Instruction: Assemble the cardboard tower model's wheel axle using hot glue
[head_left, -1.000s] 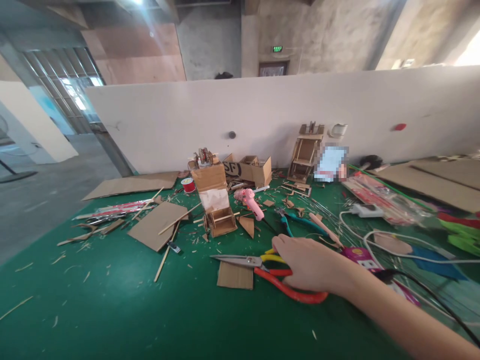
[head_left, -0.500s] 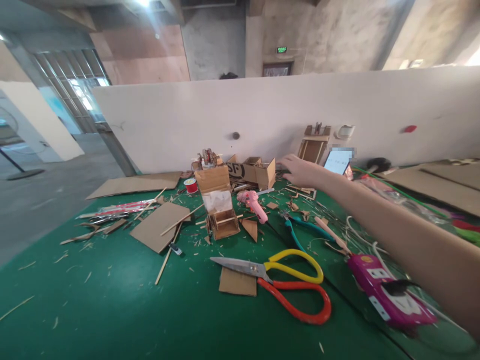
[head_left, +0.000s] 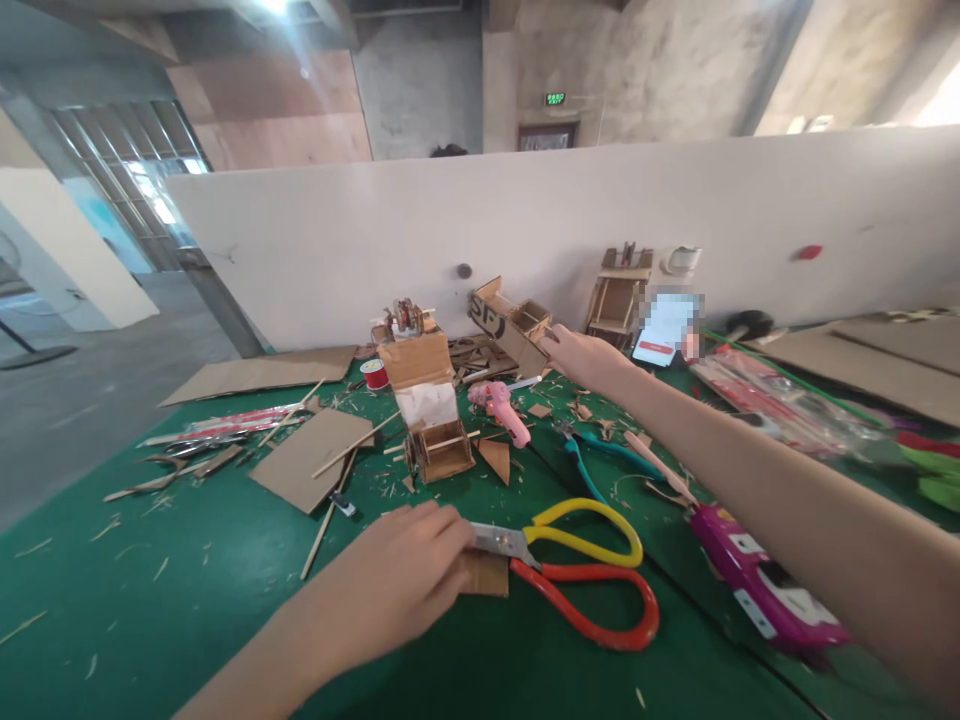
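My right hand [head_left: 581, 357] reaches far across the green table [head_left: 187, 610] and grips a small open cardboard box [head_left: 510, 320], which is tilted up off the table near the white wall. My left hand [head_left: 401, 580] lies over the blades of a large pair of scissors [head_left: 577, 575] with one yellow and one red handle. Its fingers are curled down onto the blade and onto a small cardboard square [head_left: 484, 573] under it. A cardboard model [head_left: 427, 405] stands between the two hands.
A pink glue gun [head_left: 501, 408], teal pliers [head_left: 592, 455], a purple power strip [head_left: 757, 585], a red thread spool [head_left: 373, 372] and cardboard sheets [head_left: 307, 455] lie around. A phone [head_left: 660, 330] and another cardboard model [head_left: 619, 290] lean on the wall. Wood splinters litter the table.
My right hand left the scissors, reached to the back and lifted the cardboard box at a tilt. My left hand came into view and settled on the scissor blades.
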